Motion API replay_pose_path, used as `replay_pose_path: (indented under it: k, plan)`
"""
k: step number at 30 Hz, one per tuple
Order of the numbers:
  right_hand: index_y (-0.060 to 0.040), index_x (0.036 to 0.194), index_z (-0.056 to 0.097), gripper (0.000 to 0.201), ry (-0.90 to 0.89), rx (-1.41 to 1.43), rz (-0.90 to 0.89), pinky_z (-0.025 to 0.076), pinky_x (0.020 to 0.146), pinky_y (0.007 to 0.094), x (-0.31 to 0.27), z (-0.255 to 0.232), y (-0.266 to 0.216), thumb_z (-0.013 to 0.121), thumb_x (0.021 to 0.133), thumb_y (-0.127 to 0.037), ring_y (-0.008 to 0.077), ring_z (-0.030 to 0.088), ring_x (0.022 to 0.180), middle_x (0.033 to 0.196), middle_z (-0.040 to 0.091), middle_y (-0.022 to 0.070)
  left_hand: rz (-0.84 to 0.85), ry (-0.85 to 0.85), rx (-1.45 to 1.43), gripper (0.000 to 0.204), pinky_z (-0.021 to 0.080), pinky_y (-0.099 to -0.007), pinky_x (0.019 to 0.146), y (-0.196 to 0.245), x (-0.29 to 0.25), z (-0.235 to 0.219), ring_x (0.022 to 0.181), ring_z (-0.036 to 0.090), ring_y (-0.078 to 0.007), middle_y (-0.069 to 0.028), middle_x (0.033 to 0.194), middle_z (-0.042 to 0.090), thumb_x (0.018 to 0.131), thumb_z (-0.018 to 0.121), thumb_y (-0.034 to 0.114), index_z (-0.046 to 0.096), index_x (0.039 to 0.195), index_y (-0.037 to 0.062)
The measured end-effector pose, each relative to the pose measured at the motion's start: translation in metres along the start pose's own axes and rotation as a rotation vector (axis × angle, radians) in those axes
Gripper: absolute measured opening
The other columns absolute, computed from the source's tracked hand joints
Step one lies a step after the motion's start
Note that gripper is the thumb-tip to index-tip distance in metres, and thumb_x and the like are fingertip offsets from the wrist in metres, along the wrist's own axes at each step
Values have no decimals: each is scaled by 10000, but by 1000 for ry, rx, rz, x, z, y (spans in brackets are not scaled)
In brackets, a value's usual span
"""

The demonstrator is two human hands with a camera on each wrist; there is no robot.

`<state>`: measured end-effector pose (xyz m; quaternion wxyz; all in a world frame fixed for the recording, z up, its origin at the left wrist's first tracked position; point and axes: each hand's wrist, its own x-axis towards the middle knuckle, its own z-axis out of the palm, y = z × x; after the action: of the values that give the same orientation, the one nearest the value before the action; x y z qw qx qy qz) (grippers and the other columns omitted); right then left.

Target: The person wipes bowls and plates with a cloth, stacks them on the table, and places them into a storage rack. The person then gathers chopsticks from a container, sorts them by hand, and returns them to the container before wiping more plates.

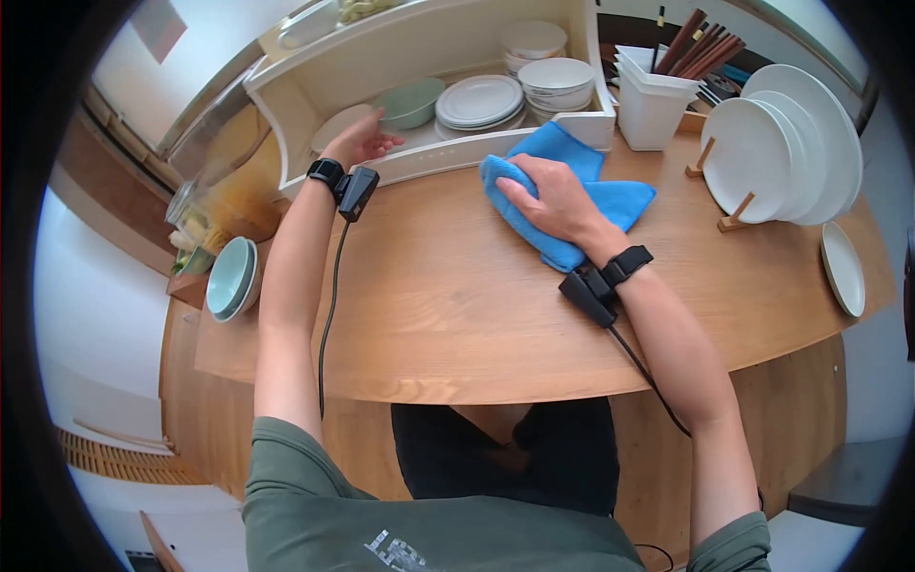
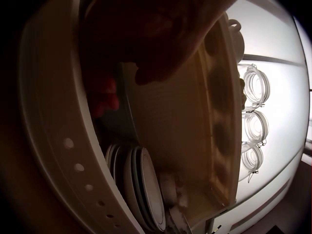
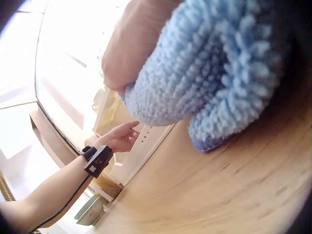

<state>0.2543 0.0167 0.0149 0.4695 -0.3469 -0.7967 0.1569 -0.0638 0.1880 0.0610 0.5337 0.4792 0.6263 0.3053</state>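
Note:
My right hand [image 1: 553, 198] grips a bunched blue microfiber cloth [image 1: 620, 202] on the table, close in front of the white shelf unit. In the right wrist view, the fluffy cloth [image 3: 195, 73] bulges out beside the hand. My left hand [image 1: 360, 141] reaches over the shelf's front edge at its left end, fingers loosely bent and holding nothing. A green bowl [image 1: 410, 105] sits just right of those fingers. Partly behind the hand lies a pale round plate [image 1: 334, 129]. The left wrist view is dark, with the hand [image 2: 141, 34] inside the shelf above stacked plates [image 2: 151, 185].
Stacked white plates [image 1: 481, 100] and bowls [image 1: 558, 76] fill the shelf's right part. White containers [image 1: 653, 105] with chopsticks and a wooden rack of large plates [image 1: 748, 157] stand at right. A small dish [image 1: 843, 270] lies near the right edge; nested bowls [image 1: 232, 278] stand at left.

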Motion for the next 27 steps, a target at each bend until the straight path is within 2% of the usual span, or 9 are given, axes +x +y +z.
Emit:
replay_pose_path:
  k: [2, 9, 11, 14, 18, 20, 23, 25, 27]
  plan:
    - [30, 970, 607, 266, 5, -31, -12, 477, 691, 378, 0, -2, -1, 585, 885, -222, 351, 606, 787, 852, 631, 201, 4, 20, -109, 496, 495, -216, 470, -1, 12, 4, 549, 539, -109, -214, 917, 645, 1003, 335, 395, 388, 1203, -56]
    - [-12, 879, 612, 242, 83, 47, -30, 473, 682, 428, 1, -1, -1, 583, 868, -252, 381, 586, 779, 815, 625, 189, 17, -74, -480, 330, 554, -276, 517, -10, 54, 6, 662, 642, -190, -240, 961, 629, 988, 320, 179, 382, 1197, -69]
    - [-12, 883, 613, 239, 89, 45, -26, 472, 678, 428, 1, 0, 1, 583, 868, -248, 384, 586, 775, 811, 624, 193, 107, 63, -522, 316, 595, -325, 613, -12, 49, 9, 754, 669, -254, -238, 976, 619, 964, 293, 115, 375, 1187, -93]
    - [-10, 893, 615, 236, 98, 44, -8, 473, 674, 427, 1, -2, 4, 584, 869, -244, 389, 590, 772, 809, 624, 205, 317, 199, -499, 325, 604, -351, 697, -10, 15, 18, 810, 671, -281, -238, 986, 608, 963, 286, 112, 373, 1179, -114]
    - [-6, 906, 615, 245, 133, 55, 79, 477, 677, 418, 3, -2, 0, 586, 872, -246, 393, 600, 783, 827, 627, 227, 504, 274, -418, 313, 595, -333, 678, -1, -62, 26, 814, 673, -269, -223, 949, 627, 948, 296, 96, 431, 1142, -109]
    - [26, 887, 604, 290, 141, 55, 99, 477, 681, 419, 5, -4, 2, 579, 882, -262, 371, 617, 785, 818, 618, 248, 541, 269, -395, 285, 578, -304, 676, -11, -101, 38, 769, 669, -231, -199, 922, 646, 937, 348, 109, 460, 1094, -100]
    - [23, 928, 606, 316, 302, 60, 181, 486, 667, 387, 10, 5, 29, 541, 916, -285, 303, 635, 767, 858, 652, 212, 555, 72, -338, 274, 570, -287, 635, -35, -155, 67, 725, 668, -203, -182, 875, 658, 933, 387, 142, 492, 1076, -66]
    - [2, 1042, 590, 393, 373, 761, 473, 510, 687, 342, 10, 6, 30, 463, 960, -360, 230, 639, 806, 956, 663, 150, 550, 5, -334, 265, 565, -275, 619, -54, -178, 92, 708, 663, -188, -167, 864, 658, 933, 405, 161, 496, 1077, -43]
    - [-14, 1096, 566, 433, 356, 936, 517, 522, 704, 323, 10, 6, 26, 425, 968, -403, 217, 639, 826, 1001, 650, 125, 520, -66, -354, 264, 562, -265, 601, -67, -192, 112, 675, 653, -175, -148, 843, 653, 938, 414, 184, 483, 1090, -19]
